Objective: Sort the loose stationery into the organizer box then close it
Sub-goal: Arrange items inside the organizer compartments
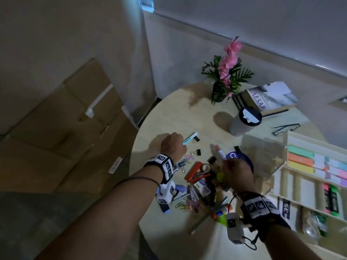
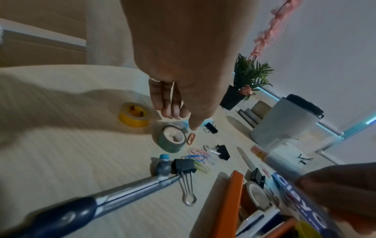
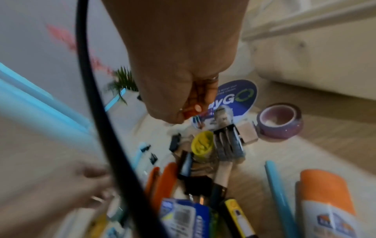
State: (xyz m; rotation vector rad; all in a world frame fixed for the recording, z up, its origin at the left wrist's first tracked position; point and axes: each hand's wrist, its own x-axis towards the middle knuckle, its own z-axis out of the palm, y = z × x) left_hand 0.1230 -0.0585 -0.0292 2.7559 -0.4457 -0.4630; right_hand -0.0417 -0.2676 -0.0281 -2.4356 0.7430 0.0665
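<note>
Loose stationery is heaped mid-table: an orange stapler [image 1: 194,171], paper clips [image 1: 187,204], binder clips [image 1: 196,152], tape rolls [image 2: 173,138] and scissors [image 2: 122,191]. My left hand [image 1: 174,143] hangs over the far edge of the heap, its straight fingers [image 2: 171,103] reaching down onto a light blue highlighter [image 1: 190,137]. My right hand [image 1: 236,171] hovers over the pile by a blue round sticker [image 3: 238,96] and pinches a small red-orange object [image 3: 191,111] in its curled fingers. The wooden organizer box [image 1: 287,147] lies open at the right, with sticky notes and highlighters in its compartments.
A lidded cup [image 1: 244,121], stacked books [image 1: 270,96], a potted plant [image 1: 225,77] and glasses [image 1: 285,127] stand at the table's far side. Cardboard boxes [image 1: 65,119] lie on the floor beyond the round table's left edge. A purple tape roll [image 3: 279,120] sits near the box.
</note>
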